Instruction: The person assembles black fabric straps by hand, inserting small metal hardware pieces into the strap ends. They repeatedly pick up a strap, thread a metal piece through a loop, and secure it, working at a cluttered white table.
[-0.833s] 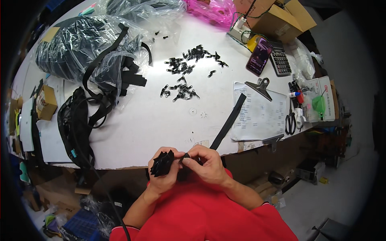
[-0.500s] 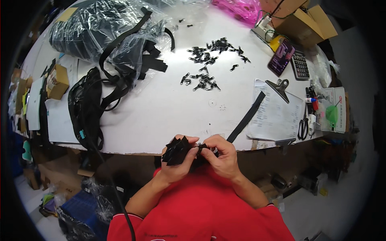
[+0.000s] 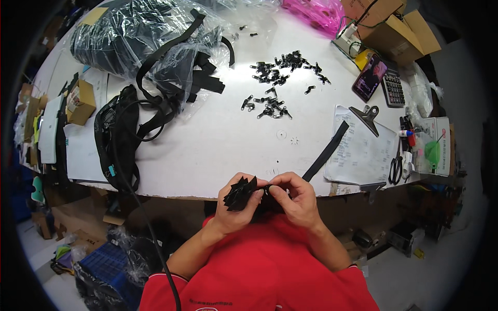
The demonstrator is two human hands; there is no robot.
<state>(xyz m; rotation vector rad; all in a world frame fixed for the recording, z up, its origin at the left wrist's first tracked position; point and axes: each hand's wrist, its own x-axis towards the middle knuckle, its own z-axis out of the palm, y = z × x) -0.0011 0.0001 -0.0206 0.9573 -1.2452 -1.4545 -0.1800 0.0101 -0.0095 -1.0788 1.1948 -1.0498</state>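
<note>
My left hand (image 3: 239,207) is closed round a folded bundle of black zipper tape strips (image 3: 239,194), their cut ends fanning out on its left side. My right hand (image 3: 296,201) pinches a small dark piece against the bundle's right end, by my left thumb; the fingers cover most of it. Both hands meet over the table's near edge, in front of my red shirt. A long black strip (image 3: 326,150) runs from behind my right hand up to the right. Beyond my hands lie loose black zipper sliders (image 3: 275,108), with a larger heap of sliders (image 3: 291,60) farther back.
On the left are a plastic-wrapped black bundle (image 3: 111,44), a black bag (image 3: 116,140) and a small box (image 3: 80,102). A clipboard with paper (image 3: 358,150), scissors (image 3: 395,168), a phone (image 3: 370,78), a calculator (image 3: 393,90) and a cardboard box (image 3: 397,39) stand right. A cable (image 3: 148,228) hangs at lower left.
The whole view has shifted slightly, so the table's things appear farther right. My hands have moved a little right, still together; the shiny bit between my fingertips is now mostly covered.
</note>
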